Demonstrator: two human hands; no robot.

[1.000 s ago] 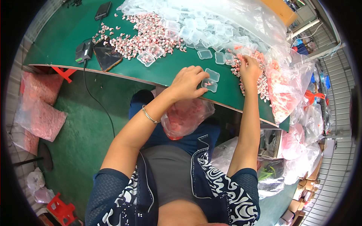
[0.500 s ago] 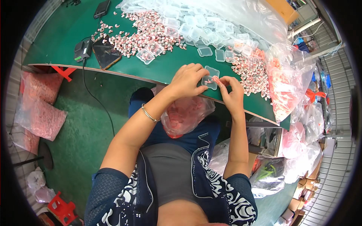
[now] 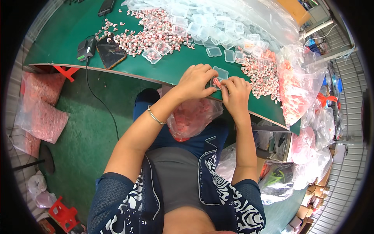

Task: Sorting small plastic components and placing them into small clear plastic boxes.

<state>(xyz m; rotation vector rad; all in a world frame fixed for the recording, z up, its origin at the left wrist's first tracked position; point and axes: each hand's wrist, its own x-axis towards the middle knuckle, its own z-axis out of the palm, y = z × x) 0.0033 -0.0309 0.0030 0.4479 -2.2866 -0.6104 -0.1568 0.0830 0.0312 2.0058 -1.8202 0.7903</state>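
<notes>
Head view: both hands meet at the green worktop's (image 3: 156, 72) near edge. Left hand (image 3: 194, 82) and right hand (image 3: 235, 93) pinch a small clear case (image 3: 221, 74), lying flat, lid hinged open away. Pink-filled bags: lap (image 3: 193, 117), right (image 3: 296, 85), floor left (image 3: 41, 113).

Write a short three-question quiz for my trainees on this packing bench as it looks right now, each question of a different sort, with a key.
1. True or false: both hands meet at a small clear plastic box at the near edge of the green table.
2. Multiple choice: what hangs below the table edge, over the person's lap? A) a metal tray B) a clear bag of pink pieces C) a cardboard box
3. Fill in: the bracelet is on the ___ wrist.

Key
1. True: the left hand and right hand both hold it.
2. B
3. left
</notes>
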